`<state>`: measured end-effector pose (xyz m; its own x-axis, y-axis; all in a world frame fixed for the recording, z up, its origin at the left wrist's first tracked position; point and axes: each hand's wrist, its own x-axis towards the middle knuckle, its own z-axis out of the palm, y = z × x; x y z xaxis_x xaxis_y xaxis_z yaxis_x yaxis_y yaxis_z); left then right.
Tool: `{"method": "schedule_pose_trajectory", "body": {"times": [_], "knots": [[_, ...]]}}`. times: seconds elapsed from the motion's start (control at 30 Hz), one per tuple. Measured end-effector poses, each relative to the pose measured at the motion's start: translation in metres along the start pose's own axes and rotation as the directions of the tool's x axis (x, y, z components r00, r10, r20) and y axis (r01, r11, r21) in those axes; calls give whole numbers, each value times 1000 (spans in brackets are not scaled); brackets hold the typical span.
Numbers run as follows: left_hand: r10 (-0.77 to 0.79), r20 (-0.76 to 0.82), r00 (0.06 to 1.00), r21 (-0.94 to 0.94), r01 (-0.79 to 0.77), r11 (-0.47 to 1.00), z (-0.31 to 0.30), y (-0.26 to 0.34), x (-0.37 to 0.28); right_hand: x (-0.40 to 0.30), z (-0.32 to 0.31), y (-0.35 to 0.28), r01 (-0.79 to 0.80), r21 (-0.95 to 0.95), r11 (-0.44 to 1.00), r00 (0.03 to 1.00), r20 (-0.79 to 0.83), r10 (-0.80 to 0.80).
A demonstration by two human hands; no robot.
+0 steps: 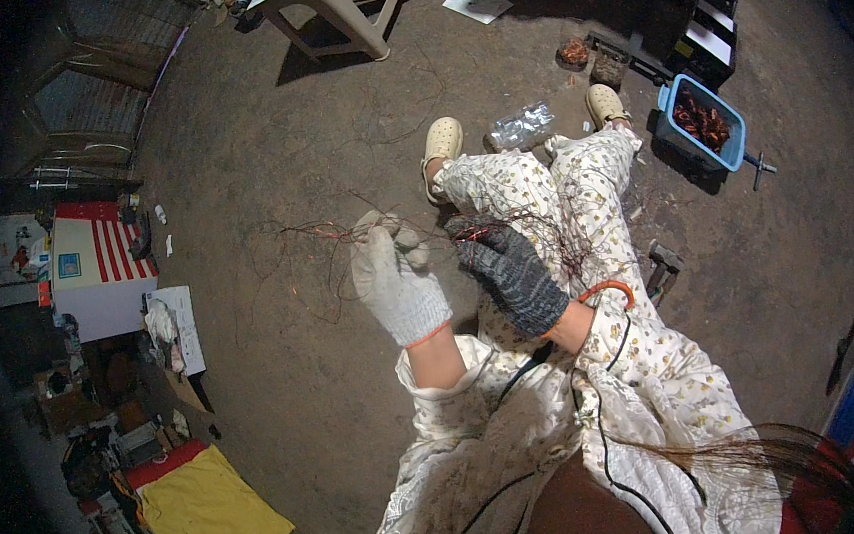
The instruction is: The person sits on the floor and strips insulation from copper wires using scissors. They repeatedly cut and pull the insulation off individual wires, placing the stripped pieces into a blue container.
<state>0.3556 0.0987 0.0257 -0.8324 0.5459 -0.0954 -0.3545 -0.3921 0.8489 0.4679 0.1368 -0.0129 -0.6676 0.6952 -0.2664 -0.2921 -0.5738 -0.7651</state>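
A white knit work glove with an orange hem covers my left hand (398,277), which is closed on thin copper wire (319,229). Loose strands fan out from its fingers toward the left. Beside it, my right hand (514,275) wears a dark grey knit glove and grips reddish strands of the same wire. A tangled bunch of fine wire (576,244) spreads from there over my patterned trousers (600,178). An orange curved piece (613,286) shows just past my right wrist; what it belongs to is unclear. Both sets of fingertips are partly hidden by wire and glove.
On the floor at right lies a hammer (666,259). Farther off stands a blue plastic basin (664,100) holding copper scrap (701,123). A clear plastic bottle (521,127) lies between my shoes. A plastic stool (316,4) stands ahead, and a yellow cloth (217,513) lies at lower left.
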Motion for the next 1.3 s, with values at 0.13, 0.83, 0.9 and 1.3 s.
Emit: {"method": "schedule_pose_trajectory", "body": {"times": [0.13,0.83,0.9,1.3], "knots": [[-12,-45,999,-3,12,1000,-2,0,2,-2,-5,5,126,-232,964,992,11,-127],[25,-11,1000,12,-25,1000,-7,-3,11,-18,-31,10,429,-650,627,893,204,-400],[-1,9,1000,-28,1,1000,-9,-4,14,-19,-32,18,207,12,978,978,28,-207],[-52,5,999,17,52,998,-33,-17,33,-25,-62,11,-238,31,971,954,195,228]]}}
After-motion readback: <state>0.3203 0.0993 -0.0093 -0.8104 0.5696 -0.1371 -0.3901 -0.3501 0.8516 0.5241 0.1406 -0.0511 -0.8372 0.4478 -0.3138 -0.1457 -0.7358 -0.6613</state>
